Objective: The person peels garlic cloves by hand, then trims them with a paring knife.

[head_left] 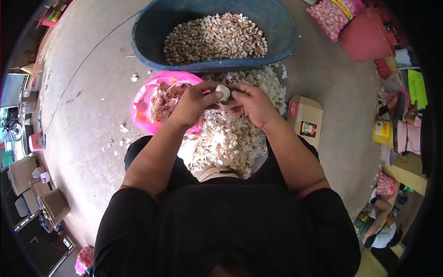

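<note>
Left hand (194, 104): fingers closed on a small white garlic bulb (223, 92), thumb and forefinger pinching its near side. Right hand (253, 104): likewise clamped on the same bulb from the opposite side, fingertips touching it. The bulb sits between the two hands, raised above the lap. Directly beneath both hands: loose heap of pale papery garlic skins (228, 138), spreading across the lap and onto the grey concrete floor (83, 92). Just beside and partly under the left hand, on its outer side: crumpled bright pink plastic bag (143, 104), open, holding brownish skins. Beyond both hands, away from the body: large oval blue plastic tub (281, 34), filled with separated garlic cloves (214, 39), its near wall touching the heap. Near the right hand, on its outer side: small tan cardboard box (304, 117) with printed labels, standing on the floor at the heap's edge. Well apart from the right hand, beyond the box: red mesh sack of garlic (330, 16).
</note>
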